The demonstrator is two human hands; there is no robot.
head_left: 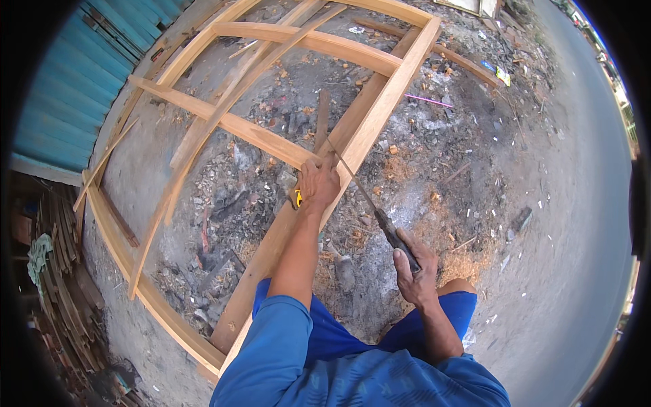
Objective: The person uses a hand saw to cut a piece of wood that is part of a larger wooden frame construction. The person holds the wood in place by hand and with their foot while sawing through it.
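Observation:
My left hand (pixel 319 182) is closed over the joint where a cross rail (pixel 261 138) of a pale wooden frame (pixel 383 112) meets its long right-hand side. Its fingertips are partly hidden against the wood. In my right hand (pixel 415 268) is the dark handle of a handsaw (pixel 369 197), its blade seen nearly edge-on. The blade slants up and left across the long side of the frame, with its tip just beyond my left fingers. A small yellow and black object (pixel 297 198), perhaps a tape measure, shows beside my left wrist.
Loose wooden strips (pixel 237 95) lie across the frame. Ash, rubble and sawdust (pixel 468 264) cover the ground. A blue corrugated wall (pixel 74 81) stands at the upper left, with a pile of boards (pixel 64 271) below. A paved road (pixel 597 136) curves along the right.

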